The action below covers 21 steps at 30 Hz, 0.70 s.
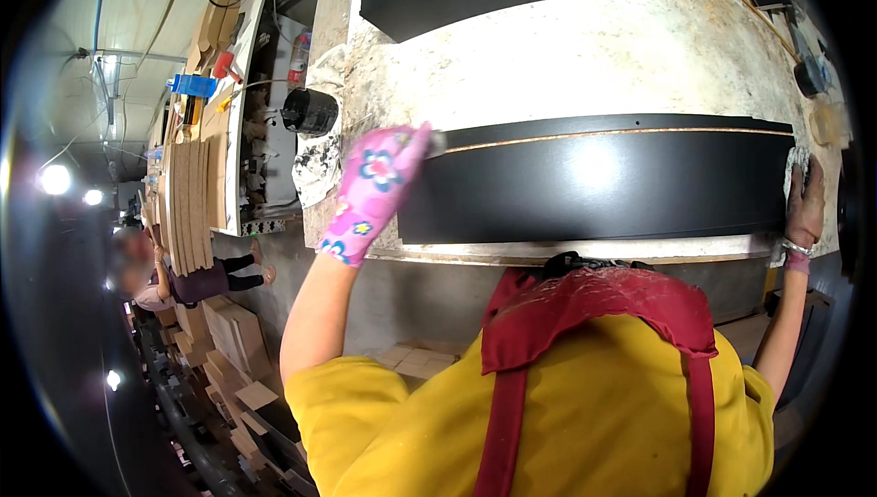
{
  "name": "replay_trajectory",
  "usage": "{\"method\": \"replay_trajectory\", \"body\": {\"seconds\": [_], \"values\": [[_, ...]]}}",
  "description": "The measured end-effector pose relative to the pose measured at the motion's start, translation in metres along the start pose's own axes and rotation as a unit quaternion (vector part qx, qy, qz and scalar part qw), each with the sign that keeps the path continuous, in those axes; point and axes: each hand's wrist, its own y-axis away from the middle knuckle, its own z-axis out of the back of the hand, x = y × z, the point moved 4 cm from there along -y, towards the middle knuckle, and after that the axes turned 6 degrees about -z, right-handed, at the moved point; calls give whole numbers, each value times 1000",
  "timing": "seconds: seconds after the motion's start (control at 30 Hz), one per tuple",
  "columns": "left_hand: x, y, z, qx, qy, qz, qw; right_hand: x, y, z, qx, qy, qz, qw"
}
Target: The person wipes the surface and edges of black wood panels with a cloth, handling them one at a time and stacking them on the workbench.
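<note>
Spanning black panel | left hand, right hand gripping opposite ends

Blurred seated person at left

A workshop interior: a pale, stained surface runs across the room, with a grey concrete floor below it. Stacks of wooden boards and offcuts line the left side, where a seated person works under bright ceiling lamps.
</note>
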Motion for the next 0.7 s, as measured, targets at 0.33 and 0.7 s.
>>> {"method": "replay_trajectory", "body": {"seconds": [0.33,0.7], "values": [[28,39,33,147,337,228,901,-15,2,-7,-1,-10,-1,1000],[7,20,26,176,255,249,918,-6,2,-4,-15,-30,15,999]]}}
